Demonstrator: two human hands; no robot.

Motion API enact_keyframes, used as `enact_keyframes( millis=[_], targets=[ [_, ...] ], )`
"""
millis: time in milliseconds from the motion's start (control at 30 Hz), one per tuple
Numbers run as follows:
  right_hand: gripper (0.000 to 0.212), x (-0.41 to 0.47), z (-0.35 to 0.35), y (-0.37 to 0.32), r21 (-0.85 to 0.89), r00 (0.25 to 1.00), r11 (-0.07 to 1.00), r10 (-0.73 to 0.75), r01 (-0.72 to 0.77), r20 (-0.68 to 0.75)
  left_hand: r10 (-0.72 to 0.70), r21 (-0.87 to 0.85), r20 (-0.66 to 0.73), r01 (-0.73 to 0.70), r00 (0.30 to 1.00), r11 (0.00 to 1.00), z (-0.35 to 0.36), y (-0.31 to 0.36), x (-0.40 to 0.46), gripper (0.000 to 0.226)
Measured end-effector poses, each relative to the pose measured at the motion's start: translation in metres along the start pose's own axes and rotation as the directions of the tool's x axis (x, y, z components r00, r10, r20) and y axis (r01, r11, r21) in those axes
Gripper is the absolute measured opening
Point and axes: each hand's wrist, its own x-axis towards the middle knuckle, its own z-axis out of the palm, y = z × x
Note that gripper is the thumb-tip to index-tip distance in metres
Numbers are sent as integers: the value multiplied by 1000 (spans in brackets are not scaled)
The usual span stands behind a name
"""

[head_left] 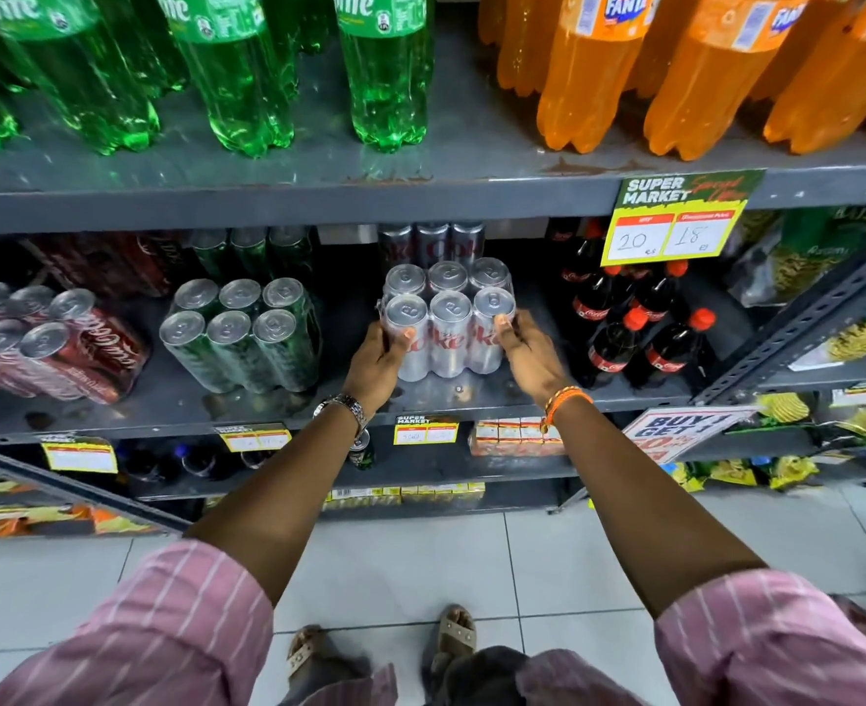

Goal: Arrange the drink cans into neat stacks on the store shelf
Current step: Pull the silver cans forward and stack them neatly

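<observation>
A shrink-wrapped pack of silver Diet Coke cans [449,318] stands upright on the grey middle shelf [268,405]. My left hand [377,361] grips its left side with the thumb on the front. At the pack's right front corner my right hand [525,356] holds on, thumb touching a can's rim. More silver cans [431,244] stand behind it in the dark. To the left sits a pack of green cans [240,333], upright. Further left a pack of red Coca-Cola cans [51,338] leans over.
Small Coca-Cola bottles [640,328] with red caps stand just right of the silver pack. Green Sprite bottles [237,68] and orange Fanta bottles [675,68] fill the shelf above. A price card [675,216] hangs from that shelf's edge. Snack bags [828,277] lie at the right.
</observation>
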Motion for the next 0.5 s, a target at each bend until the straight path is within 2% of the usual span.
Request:
enact_keyframes(
  millis=[133,333,500],
  targets=[
    [40,-4,-2,-3,-49,1000,999,2,-2,5,-4,2,-17,4,1000,1000,2,0,-4,40],
    [37,-12,-4,2,-60,999,998,-5,7,41,12,52,0,-12,1000,999,-4,-4,-12,53],
    [34,-18,-1,5,-93,1000,996,-13,14,13,33,56,-19,-32,999,998,-5,-5,-20,60]
  ],
)
